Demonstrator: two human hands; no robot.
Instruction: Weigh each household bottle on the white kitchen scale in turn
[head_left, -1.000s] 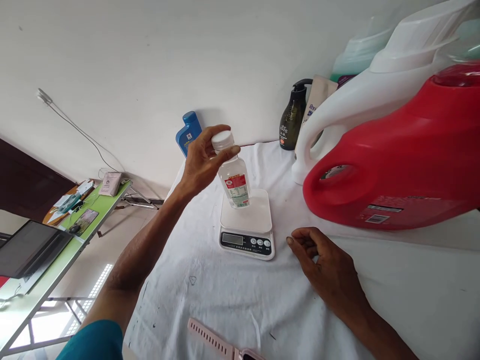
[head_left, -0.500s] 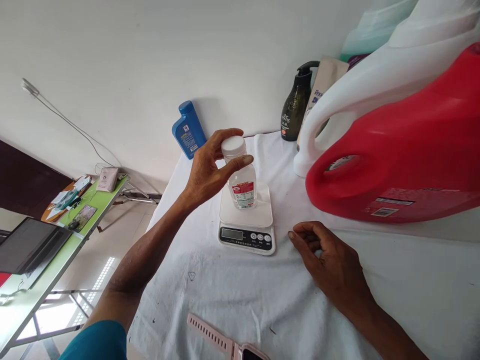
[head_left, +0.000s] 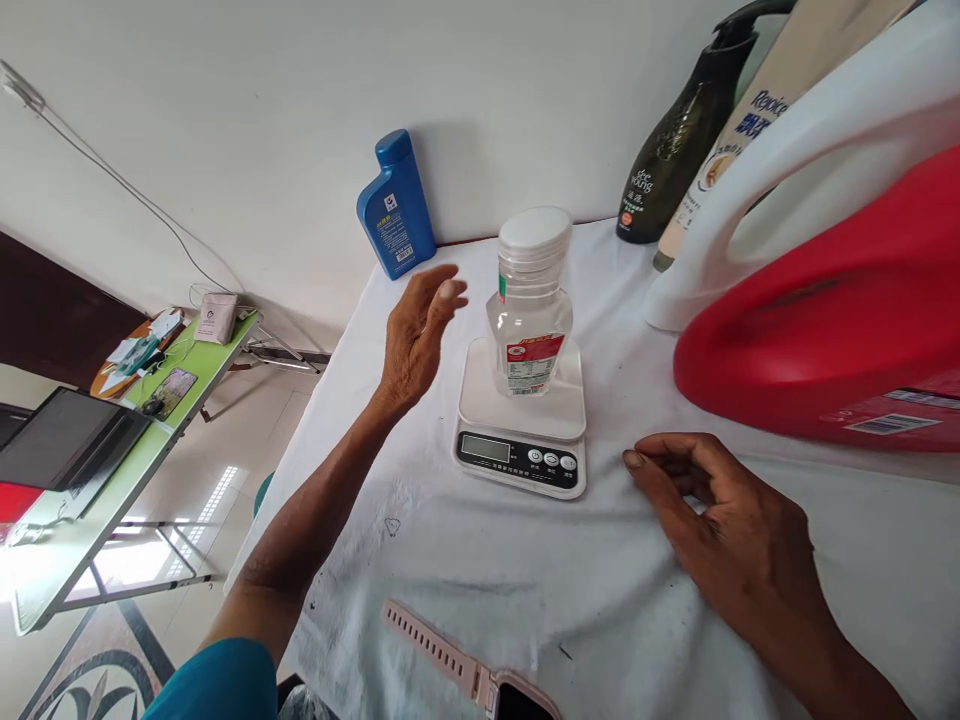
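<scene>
bottle (head_left: pixel 531 305) stands upright on the scale (head_left: pixel 521 425), clear, white-capped, seemingly near empty, so probably light and easy to tip; its smooth plastic is best held at the neck under the cap. left hand (head_left: pixel 416 335) hovers open at its 9 o'clock, fingers spread, not touching. right hand (head_left: pixel 731 535) rests loosely curled, empty, on the cloth (head_left: pixel 465 560) at 4 o'clock.
</scene>
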